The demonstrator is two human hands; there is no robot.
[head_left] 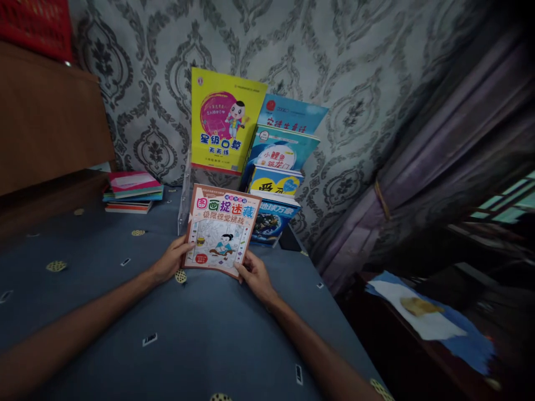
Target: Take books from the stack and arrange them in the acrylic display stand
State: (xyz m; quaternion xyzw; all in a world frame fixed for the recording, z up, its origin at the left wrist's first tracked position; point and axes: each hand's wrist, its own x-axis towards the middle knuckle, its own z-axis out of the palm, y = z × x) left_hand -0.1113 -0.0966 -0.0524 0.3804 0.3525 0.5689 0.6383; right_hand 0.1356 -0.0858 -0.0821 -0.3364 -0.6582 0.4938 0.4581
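Both hands hold a thin picture book (221, 234) with a pinkish-brown border and a drawing of a seated figure on its cover. My left hand (172, 259) grips the left edge, and my right hand (256, 275) pinches the lower right side with the thumb on the cover. Just behind it stands a clear rack (184, 195), partly hidden by the books. A yellow workbook (228, 122) leans in its upper left part. To the right, tiered one below another, are a light blue book (292, 114), a teal book (284, 147), a yellow-and-blue book (276, 182) and a dark blue globe book (271, 223).
A small stack of books (132, 190) lies to the left on the grey patterned cloth (104, 312). A wooden panel (50, 111) with a red basket (35, 25) above stands at far left. Patterned wall is behind; a tied curtain (368, 217) hangs at right.
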